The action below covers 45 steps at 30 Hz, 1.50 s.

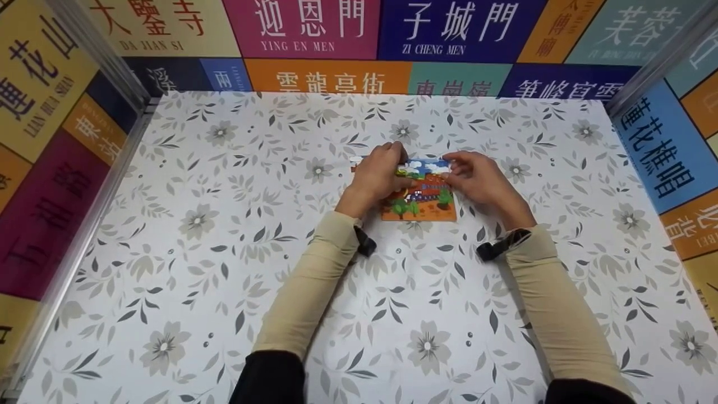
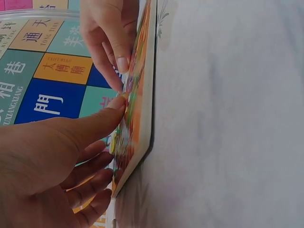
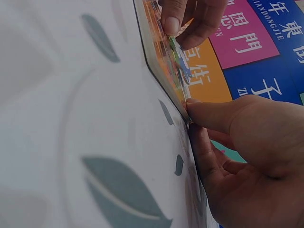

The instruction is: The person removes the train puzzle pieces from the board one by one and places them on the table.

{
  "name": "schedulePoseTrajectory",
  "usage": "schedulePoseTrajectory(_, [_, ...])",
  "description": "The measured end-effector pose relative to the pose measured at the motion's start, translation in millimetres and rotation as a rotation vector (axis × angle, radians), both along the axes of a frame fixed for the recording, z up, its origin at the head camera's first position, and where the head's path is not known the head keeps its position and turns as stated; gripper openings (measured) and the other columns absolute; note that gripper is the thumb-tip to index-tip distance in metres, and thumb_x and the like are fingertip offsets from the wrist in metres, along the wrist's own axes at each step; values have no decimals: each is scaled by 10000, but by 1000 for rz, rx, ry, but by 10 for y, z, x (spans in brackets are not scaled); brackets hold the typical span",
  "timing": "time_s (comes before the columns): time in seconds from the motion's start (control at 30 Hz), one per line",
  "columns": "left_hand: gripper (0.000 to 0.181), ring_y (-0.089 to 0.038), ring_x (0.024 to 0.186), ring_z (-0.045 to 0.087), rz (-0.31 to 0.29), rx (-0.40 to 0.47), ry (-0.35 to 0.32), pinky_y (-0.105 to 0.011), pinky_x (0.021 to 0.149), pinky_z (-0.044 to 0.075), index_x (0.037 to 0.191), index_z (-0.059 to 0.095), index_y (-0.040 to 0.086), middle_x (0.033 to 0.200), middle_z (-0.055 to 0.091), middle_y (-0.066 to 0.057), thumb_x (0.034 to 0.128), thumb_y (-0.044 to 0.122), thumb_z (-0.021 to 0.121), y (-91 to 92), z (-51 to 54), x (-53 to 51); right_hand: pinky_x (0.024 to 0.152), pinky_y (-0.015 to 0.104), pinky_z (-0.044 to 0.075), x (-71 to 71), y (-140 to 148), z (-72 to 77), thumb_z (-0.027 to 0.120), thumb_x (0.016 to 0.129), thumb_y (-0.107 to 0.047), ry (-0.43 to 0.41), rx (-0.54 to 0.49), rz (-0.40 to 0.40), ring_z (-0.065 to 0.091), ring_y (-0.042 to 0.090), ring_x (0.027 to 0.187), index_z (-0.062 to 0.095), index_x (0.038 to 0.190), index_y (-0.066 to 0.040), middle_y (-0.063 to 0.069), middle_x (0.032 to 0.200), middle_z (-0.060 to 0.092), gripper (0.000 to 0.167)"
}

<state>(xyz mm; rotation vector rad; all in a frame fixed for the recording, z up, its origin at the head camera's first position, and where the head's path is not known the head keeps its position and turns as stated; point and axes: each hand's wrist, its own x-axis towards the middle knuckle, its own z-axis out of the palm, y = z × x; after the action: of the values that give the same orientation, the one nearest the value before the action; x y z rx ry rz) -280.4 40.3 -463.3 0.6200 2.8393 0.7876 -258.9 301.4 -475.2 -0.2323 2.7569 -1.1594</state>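
Observation:
A flat, colourful picture board (image 1: 420, 211), which looks like a jigsaw puzzle, lies on the patterned surface. Blue sky, clouds, orange ground and green trees are printed on it. My left hand (image 1: 377, 175) covers its upper left part; in the left wrist view its thumb (image 2: 116, 103) and fingertips touch the picture face. At the upper right side my right hand (image 1: 477, 178) pinches the edge between thumb and forefinger, as the right wrist view shows. Near the left hand in that view, a green and blue bit (image 3: 182, 64) stands slightly proud of the board.
White floral paper (image 1: 185, 269) covers the tabletop around the board. Behind it rises a panel of coloured blocks with Chinese lettering (image 1: 314, 28), with similar panels at left and right. A black strap with a small camera (image 1: 366, 244) sits on the left wrist, another (image 1: 493, 249) on the right.

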Motion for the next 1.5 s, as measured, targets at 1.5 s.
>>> schedulePoseTrajectory(1.5, [433,-182,1052,633,-69,208,17,-349,936,551,1355,702,100,1213,673,-73,985,286,827,-68,-69,-12,891,187,515,-18,-4,-17,744,1037,-183,-17,-4,-18,690,268,1095,634,1504,-102,173,1220,691,486])
